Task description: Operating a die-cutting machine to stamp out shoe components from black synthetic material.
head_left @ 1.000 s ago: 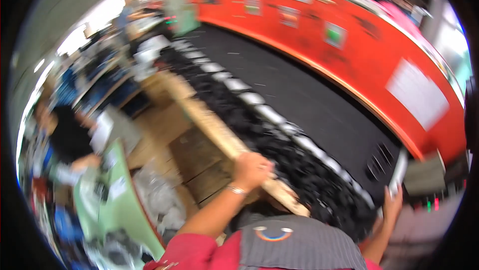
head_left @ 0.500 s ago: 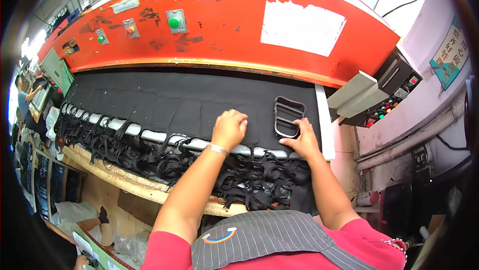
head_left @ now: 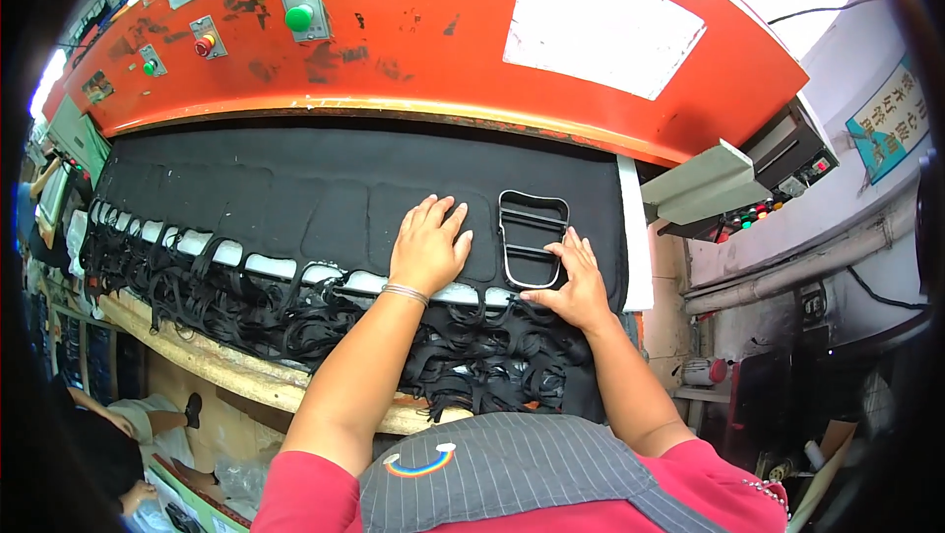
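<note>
A cutting die (head_left: pixel 533 218), a dark rounded frame with two crossbars and a bright rim, sits on the black sheet material (head_left: pixel 266 174) near its right end. My right hand (head_left: pixel 579 284) grips the die's near right corner, thumb at the near edge and fingers along the right side. Just left of the die, my left hand (head_left: pixel 428 248) lies flat on the sheet, fingers extended, holding nothing. Faint outlines of rounded shapes run across the sheet left of the die. Looping black offcuts (head_left: pixel 502 346) hang along the sheet's near edge, where pale board shows through the gaps.
An orange-red machine beam (head_left: pixel 413 51) with a green button (head_left: pixel 299 18) spans the far side. A pale board edge (head_left: pixel 634 238) borders the sheet on the right. A wooden rail (head_left: pixel 207 348) runs along the near side. Another person (head_left: pixel 103 444) is at the lower left.
The view has shifted a little. My right hand has brought the die leftward, closer to my left hand. My left hand has gone from curled fingers to lying flat on the sheet.
</note>
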A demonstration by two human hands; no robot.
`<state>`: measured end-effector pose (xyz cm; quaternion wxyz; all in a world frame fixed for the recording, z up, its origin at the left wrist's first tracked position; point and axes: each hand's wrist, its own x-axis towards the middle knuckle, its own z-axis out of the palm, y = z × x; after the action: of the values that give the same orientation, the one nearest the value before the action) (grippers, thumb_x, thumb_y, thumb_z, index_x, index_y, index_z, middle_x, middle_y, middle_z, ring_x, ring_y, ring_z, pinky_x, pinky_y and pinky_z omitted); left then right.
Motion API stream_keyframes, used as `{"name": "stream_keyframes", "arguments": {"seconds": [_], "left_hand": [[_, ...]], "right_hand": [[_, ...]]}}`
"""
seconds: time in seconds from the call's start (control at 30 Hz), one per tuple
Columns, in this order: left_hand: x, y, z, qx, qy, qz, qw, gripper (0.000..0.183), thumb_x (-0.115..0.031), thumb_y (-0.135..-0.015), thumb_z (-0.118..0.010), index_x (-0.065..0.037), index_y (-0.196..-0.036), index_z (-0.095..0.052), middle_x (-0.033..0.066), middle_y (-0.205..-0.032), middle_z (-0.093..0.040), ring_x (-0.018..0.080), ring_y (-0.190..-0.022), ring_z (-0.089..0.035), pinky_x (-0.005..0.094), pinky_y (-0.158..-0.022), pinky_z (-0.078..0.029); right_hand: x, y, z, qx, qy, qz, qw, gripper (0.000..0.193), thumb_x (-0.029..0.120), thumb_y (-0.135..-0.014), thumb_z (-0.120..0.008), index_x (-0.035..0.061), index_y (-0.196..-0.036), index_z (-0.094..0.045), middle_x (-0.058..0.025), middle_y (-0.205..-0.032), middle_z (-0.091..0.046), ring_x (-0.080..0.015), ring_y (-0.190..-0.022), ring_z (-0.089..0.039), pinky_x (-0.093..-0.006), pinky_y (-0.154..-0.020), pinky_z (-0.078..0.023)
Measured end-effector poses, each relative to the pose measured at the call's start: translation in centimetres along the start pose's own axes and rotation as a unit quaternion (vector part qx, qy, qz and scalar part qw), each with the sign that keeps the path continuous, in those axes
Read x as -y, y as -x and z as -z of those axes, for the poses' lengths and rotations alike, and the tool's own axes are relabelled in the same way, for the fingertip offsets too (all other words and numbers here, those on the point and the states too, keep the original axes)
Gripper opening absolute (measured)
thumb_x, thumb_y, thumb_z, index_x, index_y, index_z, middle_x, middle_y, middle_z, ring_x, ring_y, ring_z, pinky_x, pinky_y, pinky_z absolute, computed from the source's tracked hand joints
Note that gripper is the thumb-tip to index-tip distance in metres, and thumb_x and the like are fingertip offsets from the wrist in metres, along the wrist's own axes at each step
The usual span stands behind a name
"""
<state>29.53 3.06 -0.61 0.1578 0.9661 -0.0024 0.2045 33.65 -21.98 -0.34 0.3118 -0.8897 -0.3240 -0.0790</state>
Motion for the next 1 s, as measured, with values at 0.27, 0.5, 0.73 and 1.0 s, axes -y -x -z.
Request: {"name": "stream_keyframes", "arguments": {"seconds": [0.27,0.5,0.73,1.0], "left_hand": [[0.6,-0.7,0.4,-0.002,0.012,-0.005,1.000,0.042,-0.030,-0.087,-0.057,-0.007,-0.123,-0.060,0.0132,-0.129,-0.054,0.0319,-0.127,-0.043,0.0450,-0.107,-0.031],[2.8,0.6,2.0,-0.008,0.040,-0.020,0.999,0.045,-0.030,-0.083,-0.063,-0.006,-0.122,-0.061,0.0152,-0.130,-0.053,0.0335,-0.127,-0.043,0.0444,-0.106,-0.032],[19.2,1.0,15.8,-0.200,0.265,0.124,0.935,0.046,-0.020,-0.084,-0.066,0.000,-0.124,-0.057,0.0197,-0.130,-0.053,0.0328,-0.121,-0.051,0.0386,-0.103,-0.039],[43.2,-1.7,31.2,-0.455,0.165,0.323,0.813,0.074,-0.018,-0.081,-0.066,0.009,-0.140,-0.032,0.0270,-0.144,-0.035,0.0346,-0.135,-0.035,0.0374,-0.112,-0.026]], "right_hand": [[0.6,-0.8,-0.3,-0.007,0.040,0.003,0.999,0.078,0.042,-0.049,-0.088,0.0042,-0.111,-0.058,-0.0317,-0.128,-0.051,-0.0396,-0.132,-0.039,-0.0508,-0.111,-0.025],[2.2,-0.7,-1.4,-0.002,0.090,0.030,0.995,0.080,0.051,-0.060,-0.081,0.0062,-0.120,-0.054,-0.0300,-0.132,-0.048,-0.0382,-0.133,-0.037,-0.0502,-0.112,-0.024],[10.9,-5.1,0.7,-0.143,0.084,0.000,0.986,0.077,0.038,-0.066,-0.082,0.0060,-0.128,-0.050,-0.0193,-0.122,-0.055,-0.0386,-0.119,-0.047,-0.0473,-0.101,-0.036],[30.8,-19.1,-2.7,-0.048,-0.055,0.240,0.968,0.053,0.031,-0.073,-0.077,0.0037,-0.114,-0.057,-0.0126,-0.094,-0.063,-0.0289,-0.083,-0.061,-0.0381,-0.073,-0.050]]}}
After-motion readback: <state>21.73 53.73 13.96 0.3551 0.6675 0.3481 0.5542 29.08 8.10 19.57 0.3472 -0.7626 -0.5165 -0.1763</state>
